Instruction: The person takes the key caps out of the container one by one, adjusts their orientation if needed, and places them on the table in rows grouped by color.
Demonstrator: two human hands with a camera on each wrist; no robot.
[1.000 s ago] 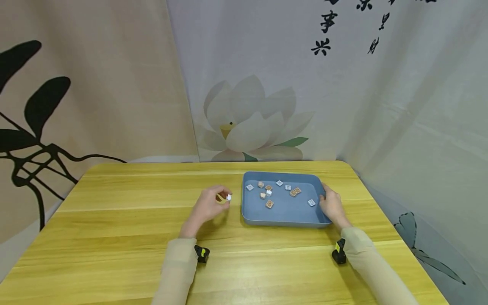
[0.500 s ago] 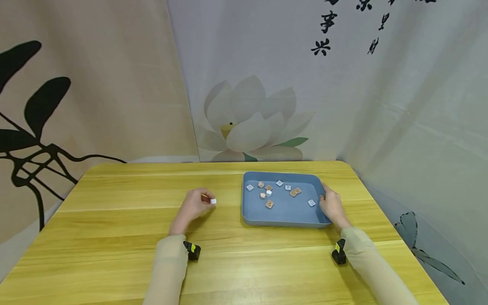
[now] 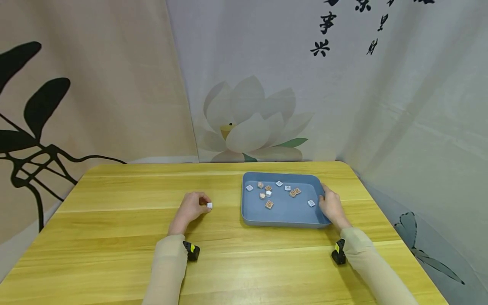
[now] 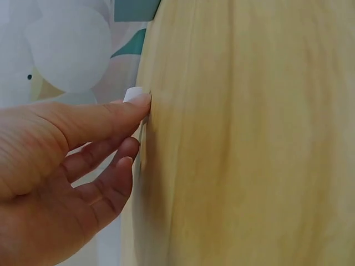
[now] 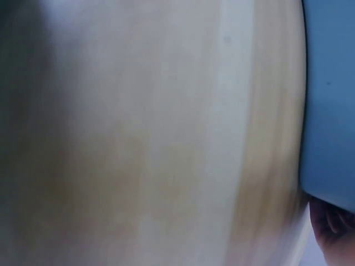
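My left hand [image 3: 192, 209] pinches a small white cube [image 3: 209, 205] between thumb and fingertips, close over the table left of the blue tray. In the left wrist view, the white cube [image 4: 133, 93] shows past the thumb tip, and the other fingers are loosely curled below. At the tray's right end, my right hand [image 3: 332, 206] grips the rim with the thumb on the inner side. The blue tray [image 3: 289, 218] lies flat, holding several small white and tan square pieces, some with markings on top. In the right wrist view only the tray's side [image 5: 333, 111] and part of the fingers [image 5: 327, 224] show.
A yellow wood-grain table [image 3: 114, 237] extends around the tray and both arms. Behind it hangs a pale curtain [image 3: 152, 84] printed with a lotus and dark leaves. Each wrist wears a small black camera [image 3: 192, 251].
My left hand has moved left, away from the tray, carrying the white cube, and has come slightly lower in the last half second. The right hand and tray have stayed in place.
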